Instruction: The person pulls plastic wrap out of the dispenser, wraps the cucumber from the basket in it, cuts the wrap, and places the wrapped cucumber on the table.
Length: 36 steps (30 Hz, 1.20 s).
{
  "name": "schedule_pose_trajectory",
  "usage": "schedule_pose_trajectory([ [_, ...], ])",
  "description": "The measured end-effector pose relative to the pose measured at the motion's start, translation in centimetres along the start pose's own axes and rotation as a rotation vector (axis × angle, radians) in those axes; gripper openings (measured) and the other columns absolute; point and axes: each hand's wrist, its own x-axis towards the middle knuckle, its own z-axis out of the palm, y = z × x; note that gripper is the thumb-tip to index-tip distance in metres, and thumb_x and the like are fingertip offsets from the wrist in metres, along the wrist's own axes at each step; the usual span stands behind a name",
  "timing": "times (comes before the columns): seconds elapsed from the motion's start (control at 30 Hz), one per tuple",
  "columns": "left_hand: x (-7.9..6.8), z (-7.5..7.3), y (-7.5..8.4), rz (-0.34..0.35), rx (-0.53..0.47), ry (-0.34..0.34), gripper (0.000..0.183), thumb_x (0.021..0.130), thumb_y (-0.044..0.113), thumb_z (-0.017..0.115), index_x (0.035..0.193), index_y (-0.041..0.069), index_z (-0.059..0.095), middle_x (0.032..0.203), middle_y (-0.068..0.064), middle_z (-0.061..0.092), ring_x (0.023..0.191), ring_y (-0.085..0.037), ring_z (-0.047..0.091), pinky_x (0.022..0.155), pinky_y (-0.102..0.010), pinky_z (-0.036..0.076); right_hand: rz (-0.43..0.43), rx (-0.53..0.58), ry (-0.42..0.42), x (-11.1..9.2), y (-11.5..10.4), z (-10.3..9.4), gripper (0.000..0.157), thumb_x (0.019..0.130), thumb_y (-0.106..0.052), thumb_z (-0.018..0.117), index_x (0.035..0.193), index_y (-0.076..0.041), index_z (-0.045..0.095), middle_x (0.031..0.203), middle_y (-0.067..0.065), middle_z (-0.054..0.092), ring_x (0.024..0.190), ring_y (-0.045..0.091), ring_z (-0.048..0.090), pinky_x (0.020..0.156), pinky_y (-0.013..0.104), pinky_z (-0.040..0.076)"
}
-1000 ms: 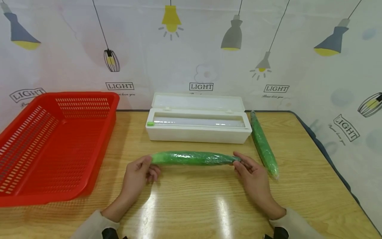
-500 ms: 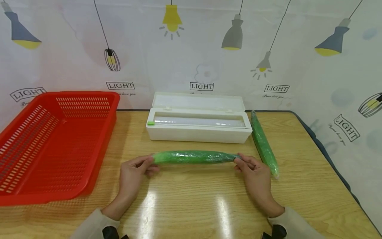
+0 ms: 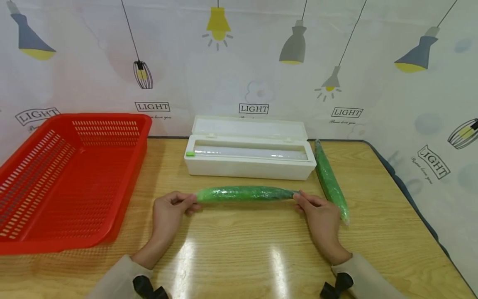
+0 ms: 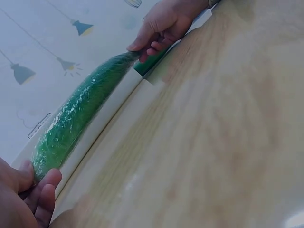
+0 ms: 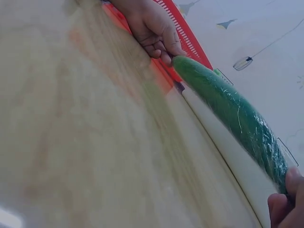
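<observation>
A long green cucumber (image 3: 244, 193) in shiny cling film is stretched crosswise between both hands in the head view. My left hand (image 3: 169, 214) pinches its paler left end between thumb and fingers. At the darker, tapered end, my right hand (image 3: 321, 222) pinches the tip. Both wrist views show the cucumber (image 4: 80, 111) raised above the tabletop, its film wrinkled and glossy. Behind it stands a white cling film box (image 3: 250, 168), lid up, a roll of film inside and a small green slider at its left.
A second wrapped cucumber (image 3: 331, 182) lies on the wooden table (image 3: 231, 253), right of the box and close to my right hand. The large red plastic basket (image 3: 128, 199) stands at the left. A lamp-printed wall covering (image 3: 209, 83) rises behind the table.
Both hands have lifted the cucumber slightly and moved it a little toward the box. The left hand's fingers have closed in more on its end.
</observation>
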Motion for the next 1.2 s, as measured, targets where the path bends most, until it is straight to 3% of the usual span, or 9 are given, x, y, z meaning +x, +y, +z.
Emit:
schedule_pose_trajectory([
  [0.17,0.5,0.4,-0.1,0.034,0.026,-0.026,0.015,0.09,0.011,0.067,0.091,-0.004,0.07,0.074,-0.016,0.07,0.064,-0.022,0.068,0.06,-0.03,0.055,-0.029,-0.086,0.009,0.4,0.2,0.1,0.036,0.08,-0.043,0.075,0.086,-0.007,0.077,0.073,0.008,0.07,0.061,0.015,0.065,0.059,0.02,0.05],
  [0.47,1.4,0.3,-0.3,0.067,0.054,-0.161,0.007,0.085,-0.006,0.067,0.091,-0.009,0.066,0.081,-0.021,0.068,0.068,-0.023,0.068,0.062,-0.03,0.055,-0.09,-0.151,-0.077,0.7,0.4,-0.2,0.028,0.093,-0.026,0.064,0.094,0.0,0.074,0.075,0.014,0.068,0.058,0.016,0.063,0.056,0.024,0.051],
  [0.73,2.1,0.3,-0.6,0.142,0.072,-0.197,0.004,0.086,-0.005,0.066,0.09,-0.007,0.065,0.073,-0.019,0.066,0.061,-0.022,0.066,0.056,-0.032,0.055,-0.207,-0.301,-0.151,0.7,0.4,-0.4,0.025,0.095,-0.019,0.061,0.106,0.002,0.07,0.079,0.011,0.068,0.058,0.016,0.059,0.053,0.024,0.045],
  [0.97,1.9,0.0,-0.9,0.128,0.111,-0.2,0.024,0.088,-0.004,0.064,0.112,-0.003,0.063,0.083,-0.019,0.061,0.062,-0.022,0.066,0.056,-0.031,0.055,-0.281,-0.358,-0.17,0.2,0.6,-0.1,0.029,0.096,-0.018,0.06,0.115,0.003,0.066,0.098,0.015,0.069,0.081,0.021,0.062,0.064,0.027,0.048],
  [1.07,2.1,-0.1,-0.8,0.135,0.101,-0.205,0.028,0.089,-0.002,0.065,0.117,-0.002,0.063,0.084,-0.02,0.062,0.063,-0.024,0.066,0.057,-0.031,0.055,-0.327,-0.374,-0.169,0.4,0.7,-0.1,0.03,0.096,-0.016,0.06,0.116,0.004,0.065,0.098,0.015,0.068,0.082,0.021,0.062,0.066,0.029,0.048],
  [1.2,2.3,0.1,-0.9,0.13,0.086,-0.201,0.024,0.088,-0.002,0.066,0.112,-0.004,0.066,0.083,-0.02,0.063,0.063,-0.023,0.066,0.057,-0.032,0.055,-0.377,-0.398,-0.178,0.7,0.8,-0.3,0.031,0.094,-0.013,0.062,0.118,0.007,0.064,0.09,0.013,0.066,0.074,0.018,0.057,0.061,0.028,0.046],
])
